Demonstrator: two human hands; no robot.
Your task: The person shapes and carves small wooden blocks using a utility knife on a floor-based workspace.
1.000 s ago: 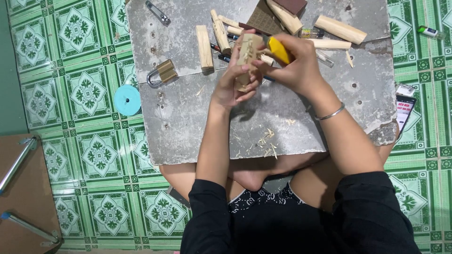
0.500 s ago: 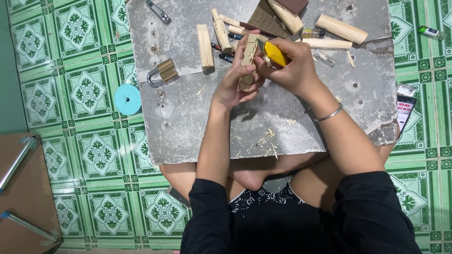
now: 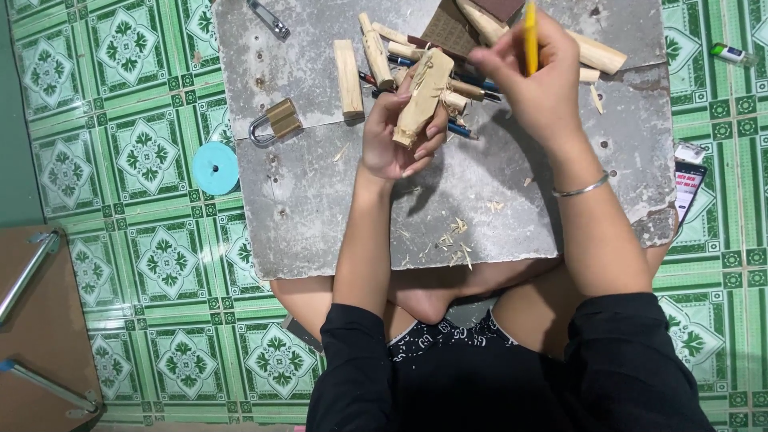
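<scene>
Carving over a grey slab, seen from my remote seat.

I saw the grey slab [image 3: 320,200] lying across the person's knees on green tiled floor [image 3: 120,160]. The left hand [image 3: 392,144] was wrapped around a pale carved wooden piece [image 3: 422,94], held tilted above the slab's middle. The right hand [image 3: 536,88] was lifted beside it, fingers pinched on a yellow-handled tool [image 3: 530,36]. Wooden sticks [image 3: 347,78], a brass padlock [image 3: 276,122] and shavings [image 3: 456,240] lay on the slab.
</scene>
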